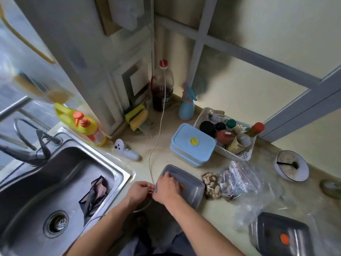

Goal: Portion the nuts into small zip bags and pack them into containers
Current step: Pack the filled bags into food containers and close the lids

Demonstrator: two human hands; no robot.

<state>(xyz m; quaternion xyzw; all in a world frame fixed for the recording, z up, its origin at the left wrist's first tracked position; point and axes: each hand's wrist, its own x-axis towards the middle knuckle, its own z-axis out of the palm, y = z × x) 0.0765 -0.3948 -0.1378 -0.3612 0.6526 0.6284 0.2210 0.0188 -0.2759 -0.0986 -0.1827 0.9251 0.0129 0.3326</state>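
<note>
Right hand (167, 185) is down flat on the grey container (181, 183), fingers spread across its lid, grip relaxed and pressing rather than pinching. Left hand (139, 189) sits at the container's near-left edge, fingers curled in at the rim; whether that grip has the rim or the thin white cable (156, 137) running past it, I cannot tell.

The nuts (212, 185) lie in small zip bags (234, 180) just right of the container, on the surface, with loose clear plastic spilling toward a second grey container (280, 235) at the lower right. My read is that a lid is being dealt with, opened or pressed home.

Watch the risks here. That container sits close to the surface's front edge, so a hard shove on one corner could tip it toward the person. The cable runs right under the left hand; snag it and it could drag. The bags are slick and heaped, easy to sweep aside with a forearm.

Around the surface: a steel sink (55, 182) on the left with a cloth in it, yellow soap bottle (81, 124), stacked blue containers (192, 145), a white basket (228, 154) of jars, a dark bottle (163, 89) in the corner, a bowl (291, 166) with a spoon at the right.
</note>
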